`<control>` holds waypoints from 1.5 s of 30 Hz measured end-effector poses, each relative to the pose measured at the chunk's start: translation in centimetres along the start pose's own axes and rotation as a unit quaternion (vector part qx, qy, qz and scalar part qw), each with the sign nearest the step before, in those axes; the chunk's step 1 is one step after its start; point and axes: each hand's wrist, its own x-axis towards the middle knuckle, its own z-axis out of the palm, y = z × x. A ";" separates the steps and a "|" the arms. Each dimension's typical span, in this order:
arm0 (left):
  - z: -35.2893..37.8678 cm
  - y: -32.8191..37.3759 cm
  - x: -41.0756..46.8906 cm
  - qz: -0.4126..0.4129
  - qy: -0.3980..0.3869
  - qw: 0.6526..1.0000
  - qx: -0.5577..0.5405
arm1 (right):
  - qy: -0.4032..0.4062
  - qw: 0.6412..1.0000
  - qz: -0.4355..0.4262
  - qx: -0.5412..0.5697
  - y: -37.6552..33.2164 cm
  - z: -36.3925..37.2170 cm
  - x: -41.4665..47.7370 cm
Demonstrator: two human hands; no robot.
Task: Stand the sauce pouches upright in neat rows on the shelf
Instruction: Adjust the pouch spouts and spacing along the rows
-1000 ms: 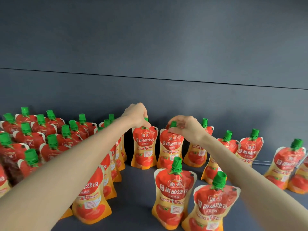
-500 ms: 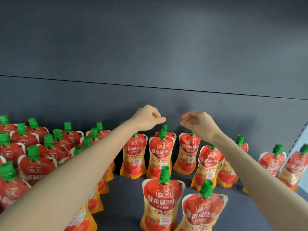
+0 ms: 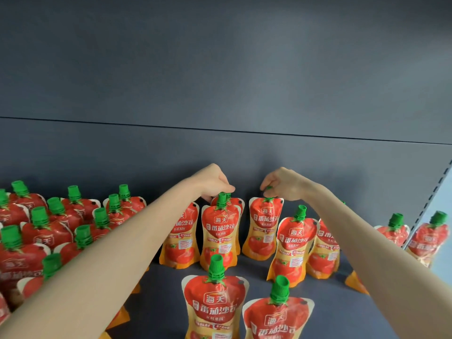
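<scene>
Red and orange sauce pouches with green caps stand on a dark shelf point(image 3: 325, 304). My left hand point(image 3: 211, 182) reaches to the back wall, its fingertips pinching the green cap of a rear pouch point(image 3: 236, 204); another pouch point(image 3: 220, 231) stands right in front of that one. My right hand point(image 3: 285, 184) pinches the cap of the upright pouch point(image 3: 265, 228) beside it. A further pouch point(image 3: 181, 238) stands under my left wrist, its top hidden.
Packed rows of pouches point(image 3: 56, 228) fill the left side. Loose upright pouches stand in front point(image 3: 215, 304), point(image 3: 276, 319) and to the right point(image 3: 292, 245). Two more point(image 3: 393, 231), point(image 3: 429, 238) stand by the perforated shelf upright point(image 3: 437, 189). The back panel point(image 3: 220, 148) is close behind.
Both hands have dropped from hovering empty above the back row onto pouch caps, which they now pinch. The view has shifted slightly.
</scene>
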 end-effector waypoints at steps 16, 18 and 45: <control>0.2 5.8 0.8 0.137 0.152 0.969 -0.140 | 0.192 0.949 -0.077 0.238 3.0 -5.8 -1.8; 0.0 6.9 0.3 0.160 0.181 0.952 -0.187 | 0.217 0.928 -0.104 0.285 2.7 -6.8 -2.5; -0.3 -4.0 -12.3 0.098 0.292 0.929 -0.205 | 0.096 0.911 -0.179 0.359 -6.4 3.8 -6.4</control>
